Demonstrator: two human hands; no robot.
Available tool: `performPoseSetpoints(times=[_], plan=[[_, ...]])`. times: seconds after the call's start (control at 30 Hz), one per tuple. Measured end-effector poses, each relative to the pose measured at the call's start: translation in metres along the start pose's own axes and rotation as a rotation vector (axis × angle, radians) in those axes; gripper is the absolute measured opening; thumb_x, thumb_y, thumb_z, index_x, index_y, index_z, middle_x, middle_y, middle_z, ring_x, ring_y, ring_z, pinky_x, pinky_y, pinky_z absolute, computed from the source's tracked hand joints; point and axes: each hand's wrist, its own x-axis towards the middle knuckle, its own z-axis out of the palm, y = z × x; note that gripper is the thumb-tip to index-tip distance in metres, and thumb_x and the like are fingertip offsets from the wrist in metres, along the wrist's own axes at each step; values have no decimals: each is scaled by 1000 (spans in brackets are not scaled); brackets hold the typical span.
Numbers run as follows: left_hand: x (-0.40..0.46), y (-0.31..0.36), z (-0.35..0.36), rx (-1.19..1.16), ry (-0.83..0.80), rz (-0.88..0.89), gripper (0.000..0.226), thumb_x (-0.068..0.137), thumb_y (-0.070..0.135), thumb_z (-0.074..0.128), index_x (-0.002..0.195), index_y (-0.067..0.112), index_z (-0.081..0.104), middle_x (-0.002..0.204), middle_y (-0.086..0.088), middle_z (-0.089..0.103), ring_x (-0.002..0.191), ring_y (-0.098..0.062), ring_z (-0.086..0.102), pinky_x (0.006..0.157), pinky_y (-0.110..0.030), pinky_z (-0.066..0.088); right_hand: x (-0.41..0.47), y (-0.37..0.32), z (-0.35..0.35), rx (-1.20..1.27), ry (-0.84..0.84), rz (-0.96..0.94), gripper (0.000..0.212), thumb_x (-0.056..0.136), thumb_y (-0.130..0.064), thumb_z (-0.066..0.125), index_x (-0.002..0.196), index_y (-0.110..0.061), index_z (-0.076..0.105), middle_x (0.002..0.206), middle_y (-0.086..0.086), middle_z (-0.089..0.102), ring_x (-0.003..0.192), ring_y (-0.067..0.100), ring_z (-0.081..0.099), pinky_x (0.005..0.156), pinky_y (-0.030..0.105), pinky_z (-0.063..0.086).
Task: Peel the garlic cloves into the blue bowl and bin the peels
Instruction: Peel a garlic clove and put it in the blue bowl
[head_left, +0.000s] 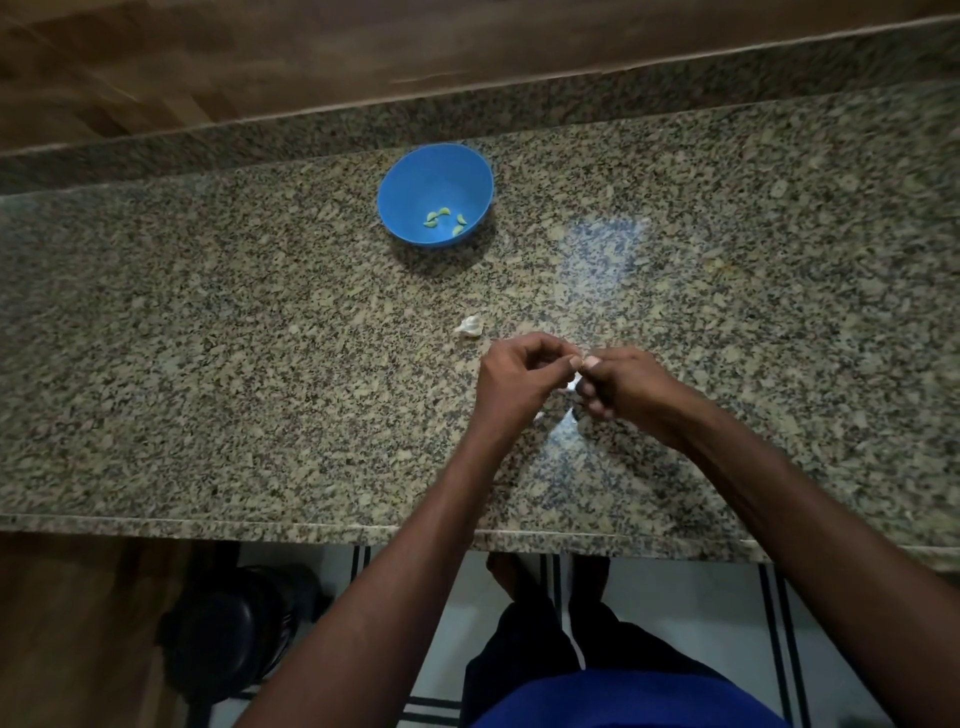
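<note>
A blue bowl (435, 193) stands at the back of the granite counter (208, 338) with several peeled pale cloves (444, 221) lying in it. A white scrap of garlic skin (469, 326) lies on the counter between the bowl and my hands. My left hand (517, 382) and my right hand (631, 387) meet fingertip to fingertip above the counter's middle, both pinching a small garlic clove (586, 361) that is mostly hidden by the fingers. A small white peel piece (539, 415) shows below my left hand.
The counter's front edge (363, 530) runs below my forearms. A dark round bin (234, 634) stands on the floor under the counter at the left. A wooden wall panel (311, 47) rises behind the counter. My legs and feet show on the tiled floor.
</note>
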Motion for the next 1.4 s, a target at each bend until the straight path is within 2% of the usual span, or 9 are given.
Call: performPoseSetpoints(times=[0.37, 0.43, 0.57, 0.77, 0.9, 1.03, 1.13, 1.27, 1.4], plan=[[2, -5, 2, 617, 46, 553, 2, 90, 7, 76, 90, 8, 74, 84, 0, 71, 72, -8, 67, 67, -15, 57, 12, -15, -20, 450, -307, 445, 21, 100, -4, 29, 88, -11, 45, 71, 3, 41, 55, 10, 36, 42, 21, 36], [0, -5, 0, 596, 42, 482, 3, 91, 9, 75, 88, 9, 73, 81, 2, 71, 70, -8, 66, 65, -18, 58, 14, -15, -17, 373, -287, 445, 21, 102, -5, 30, 89, -10, 46, 70, 3, 43, 54, 10, 37, 42, 20, 35], [-4, 1, 1, 50, 74, -104, 4, 90, 9, 75, 90, 5, 74, 80, -11, 75, 67, -18, 71, 66, -32, 63, 4, -11, 0, -92, 14, 151, 22, 107, -8, 41, 91, -6, 56, 69, 5, 55, 53, 12, 50, 46, 22, 41], [-1, 24, -2, -431, 26, -606, 8, 94, 1, 68, 88, -4, 70, 72, -10, 71, 59, -14, 67, 61, -21, 60, -14, -3, 20, -767, 362, -332, 14, 105, -14, 51, 91, -12, 53, 75, 2, 56, 61, 11, 46, 49, 23, 32], [-2, 20, -3, -361, -26, -508, 6, 94, 3, 68, 90, 0, 70, 78, -10, 71, 62, -13, 68, 62, -21, 58, -13, 4, 18, -665, 371, -387, 19, 105, -14, 50, 87, -9, 53, 70, 3, 55, 55, 11, 44, 43, 12, 34], [-7, 6, -2, -199, -61, -150, 4, 91, 7, 75, 94, 7, 74, 85, -9, 73, 74, -16, 69, 70, -31, 60, -6, -1, 3, -81, 188, -99, 24, 99, -11, 48, 76, -11, 56, 65, 6, 56, 50, 16, 46, 42, 21, 34], [-8, 4, -2, -151, -35, -48, 7, 91, 8, 75, 96, 4, 74, 86, -13, 75, 78, -21, 71, 71, -35, 60, -5, -10, -3, 86, 88, 62, 22, 91, -13, 45, 70, -15, 52, 59, 2, 50, 45, 13, 41, 37, 20, 29], [-7, 4, -2, -276, -40, -102, 9, 91, 3, 74, 99, 0, 73, 91, -21, 75, 78, -23, 72, 72, -31, 60, -7, -9, -11, -186, 226, -78, 28, 93, -10, 53, 65, -10, 58, 58, 8, 59, 45, 18, 51, 43, 21, 38], [-5, 2, -1, -342, -35, -148, 11, 90, -1, 73, 101, -1, 72, 91, -22, 73, 77, -22, 71, 75, -31, 61, -8, 0, -16, -336, 271, -216, 12, 96, -10, 67, 86, -5, 71, 75, 12, 74, 61, 21, 71, 55, 31, 58]])
